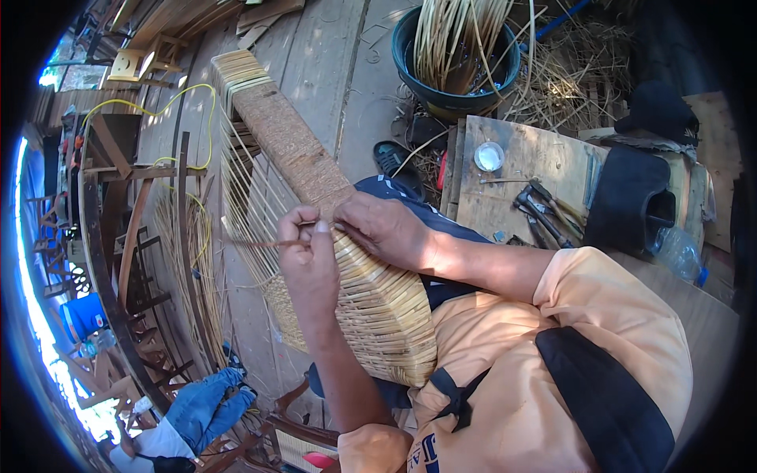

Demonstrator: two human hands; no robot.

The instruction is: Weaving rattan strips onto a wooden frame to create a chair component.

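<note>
A frame is wrapped and woven with pale rattan strips; its dense woven part (386, 323) rests against my lap. Upward from it runs a brown, rough-surfaced bar (288, 138), with pale strands (244, 181) stretched along its left side. My left hand (309, 256) is closed at the weave's upper edge, thumb up, and a thin brown strip (256, 243) sticks out leftward from its fingers. Right beside it, my right hand (386, 230) presses its curled fingers to the same edge. What its fingertips hold is hidden.
A dark bucket (406, 67) holds upright rattan strips at the top. To the right, a wooden board (536, 150) carries a white cup (489, 156), several hand tools (548, 213) and a black pouch-like thing (623, 201). Wooden frames (130, 236) stand left; another person's jeans (209, 406) show lower left.
</note>
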